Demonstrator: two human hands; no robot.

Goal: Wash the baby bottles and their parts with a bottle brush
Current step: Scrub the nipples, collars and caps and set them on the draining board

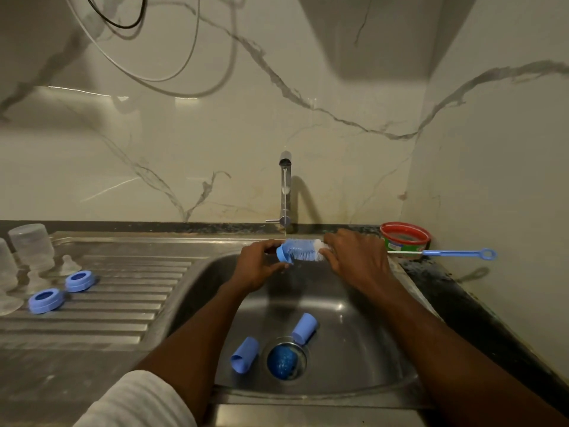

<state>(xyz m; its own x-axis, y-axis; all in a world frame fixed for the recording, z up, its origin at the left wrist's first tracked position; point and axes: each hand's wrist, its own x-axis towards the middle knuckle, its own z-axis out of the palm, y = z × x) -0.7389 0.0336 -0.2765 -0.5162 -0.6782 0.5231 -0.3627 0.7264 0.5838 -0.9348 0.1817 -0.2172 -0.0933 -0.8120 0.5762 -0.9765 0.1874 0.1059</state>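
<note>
Over the sink [354,359], my left hand [260,266] grips a blue bottle ring [282,254]. The blue and white bristles of the bottle brush [304,249] poke through that ring, under a thin stream from the tap [285,192]. My right hand [354,257] pinches the brush at the base of its bristles. Its blue handle [462,253] sticks out to the right over the counter. Two blue caps [244,354] [304,328] lie on the sink floor beside the drain.
On the left draining board [123,303] are two blue rings [46,300] [79,281], clear teats [70,265] and upturned clear bottles [30,246]. A blue scrubber [281,362] sits in the drain. A red-rimmed tub [405,240] stands at the back right corner.
</note>
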